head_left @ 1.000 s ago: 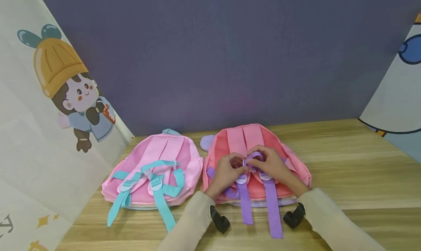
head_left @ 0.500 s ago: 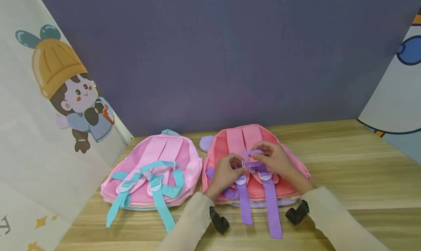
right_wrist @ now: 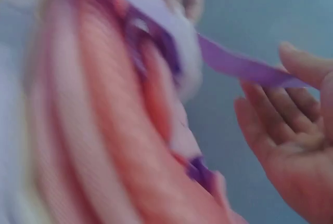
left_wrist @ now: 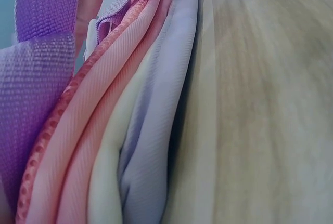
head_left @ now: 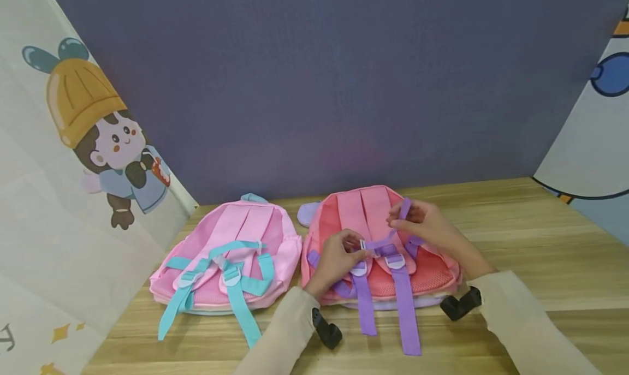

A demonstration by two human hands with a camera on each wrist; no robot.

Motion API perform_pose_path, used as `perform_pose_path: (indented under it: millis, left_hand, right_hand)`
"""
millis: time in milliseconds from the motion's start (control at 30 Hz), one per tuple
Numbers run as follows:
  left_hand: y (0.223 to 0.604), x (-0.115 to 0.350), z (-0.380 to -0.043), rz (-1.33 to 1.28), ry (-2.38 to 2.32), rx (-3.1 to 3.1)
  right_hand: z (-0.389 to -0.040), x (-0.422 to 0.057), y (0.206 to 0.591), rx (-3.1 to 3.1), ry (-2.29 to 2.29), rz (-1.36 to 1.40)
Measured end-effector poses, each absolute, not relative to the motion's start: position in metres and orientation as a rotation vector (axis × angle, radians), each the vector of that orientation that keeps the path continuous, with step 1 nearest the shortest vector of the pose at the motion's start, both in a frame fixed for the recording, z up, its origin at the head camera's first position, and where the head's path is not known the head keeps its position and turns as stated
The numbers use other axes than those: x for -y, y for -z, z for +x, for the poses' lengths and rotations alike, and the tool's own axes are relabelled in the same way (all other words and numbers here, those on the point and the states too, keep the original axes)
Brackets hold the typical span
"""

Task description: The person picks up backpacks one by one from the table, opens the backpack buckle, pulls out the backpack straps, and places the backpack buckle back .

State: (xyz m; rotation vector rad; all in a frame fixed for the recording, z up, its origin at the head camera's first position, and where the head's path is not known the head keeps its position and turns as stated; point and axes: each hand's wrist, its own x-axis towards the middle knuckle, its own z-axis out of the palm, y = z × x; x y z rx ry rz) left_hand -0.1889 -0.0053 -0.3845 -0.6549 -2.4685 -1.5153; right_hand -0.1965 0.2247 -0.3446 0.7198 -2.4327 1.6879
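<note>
A coral-pink backpack (head_left: 344, 208) lies with its shoulder straps facing up. My left hand (head_left: 338, 259) pinches the white buckle (head_left: 363, 245) of a purple chest strap over the bag's middle. My right hand (head_left: 426, 223) holds the free end of the purple strap (head_left: 405, 209) between thumb and fingers, raised to the right of the buckle. In the right wrist view the strap runs taut from the bag to the thumb. Two purple webbing tails (head_left: 407, 309) hang over the bag's lower edge. The left wrist view shows the bag's layered edge (left_wrist: 151, 146), with the left hand mostly hidden.
Left of it lies a light pink backpack (head_left: 290, 249) with turquoise straps (head_left: 243, 309), its own chest strap looped. Both bags rest on a wooden table (head_left: 540, 255) against a dark blue-grey panel (head_left: 344, 91). A lilac piece (head_left: 308, 214) sticks out between the bags.
My right hand has moved right and up, drawing the purple strap's end away from the buckle. My left hand stays in place at the buckle.
</note>
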Motion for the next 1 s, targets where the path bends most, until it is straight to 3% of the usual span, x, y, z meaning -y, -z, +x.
perform_pose_path:
  millis: [433,667,1000]
  left_hand:
    - [0.383,0.006,-0.187,-0.662,1.549,2.457]
    - [0.382,0.006,-0.187,-0.669,1.487,2.483]
    - [0.382,0.006,-0.188,-0.700,1.472,2.496]
  right_hand:
    - [-0.197,-0.256,0.335,2.608,-1.522,0.813]
    - [-0.187,-0.225,0.331,2.602,-1.143,0.870]
    - [-0.186,-0.184,0.364,2.618,-1.039,0.946]
